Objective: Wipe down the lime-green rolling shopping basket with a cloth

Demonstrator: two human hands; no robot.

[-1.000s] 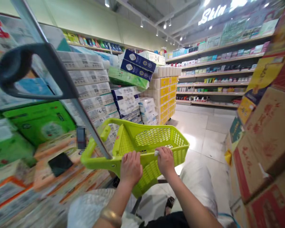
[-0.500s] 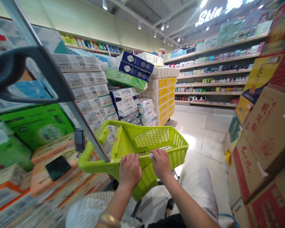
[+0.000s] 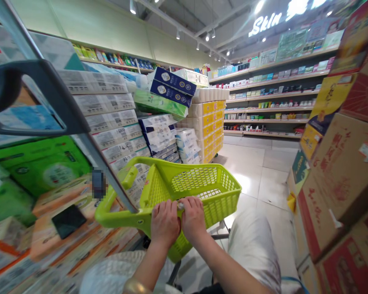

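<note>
Here, the left hand (image 3: 165, 222) and right hand (image 3: 194, 218), close together, both grip the lime-green, perforated plastic shopping cart (image 3: 222, 205) along its near rim.

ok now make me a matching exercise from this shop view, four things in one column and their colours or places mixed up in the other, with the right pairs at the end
Column one
1. left hand
2. flat dark thing
3. right hand
4. cart

Column two
a. lime green
b. on the rim, nearer the slanting metal pole
c. lying on the orange packs
d. on the rim, farther from the pole

Right pairs: 1-b, 2-c, 3-d, 4-a
</note>
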